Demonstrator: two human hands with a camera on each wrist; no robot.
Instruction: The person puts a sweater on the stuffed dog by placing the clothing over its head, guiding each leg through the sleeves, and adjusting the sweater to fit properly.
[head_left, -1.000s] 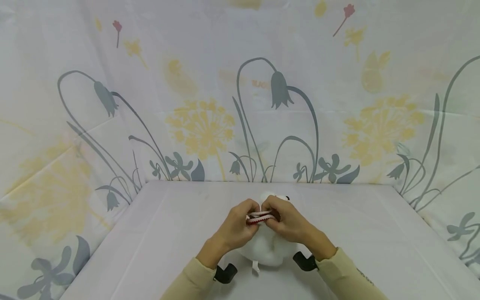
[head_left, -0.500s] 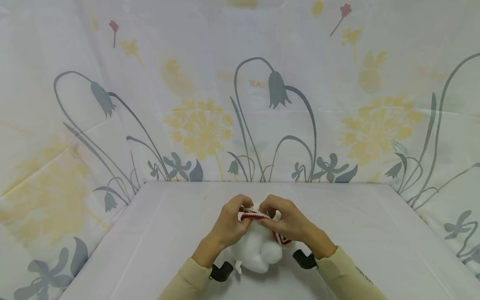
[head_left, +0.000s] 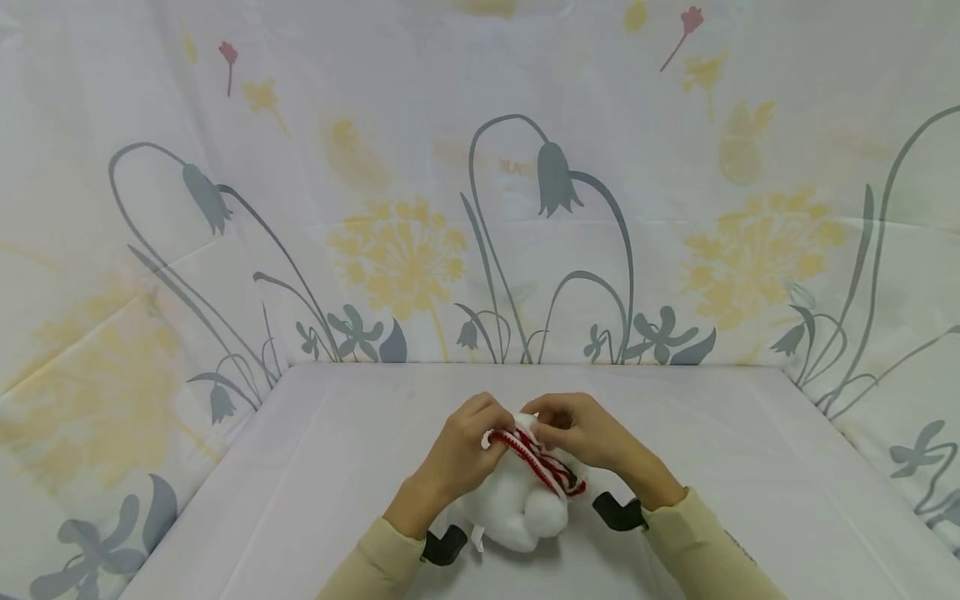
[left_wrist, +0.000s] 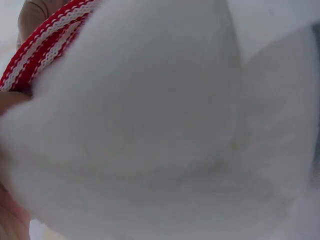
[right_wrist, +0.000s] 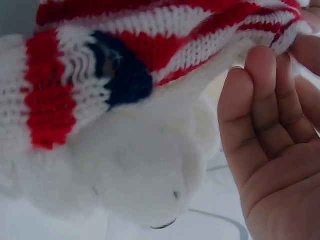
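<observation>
A white plush toy (head_left: 502,508) lies on the table, its rounded back toward me. Around its upper part sits a red-and-white striped knitted sweater (head_left: 534,461), with a navy patch visible in the right wrist view. My left hand (head_left: 465,446) pinches the sweater's edge (left_wrist: 47,42) at the toy's left side. My right hand (head_left: 581,429) is at the toy's top, where thumb and forefinger appear to pinch the knit's far edge. Its other fingers (right_wrist: 260,85) lie loosely bent beside the sweater. Part of the toy's head (right_wrist: 145,170) shows in the right wrist view.
A pale table (head_left: 337,475) spreads around the toy, meeting a flower-printed cloth backdrop (head_left: 405,250) behind. Black angular pieces (head_left: 446,546) sit at both wrists. A small white tag (head_left: 477,537) hangs from the toy.
The toy has turned and shifted left. The sweater, bunched between both hands before, now slants down to the right with more stripes showing. My right hand has moved slightly right.
</observation>
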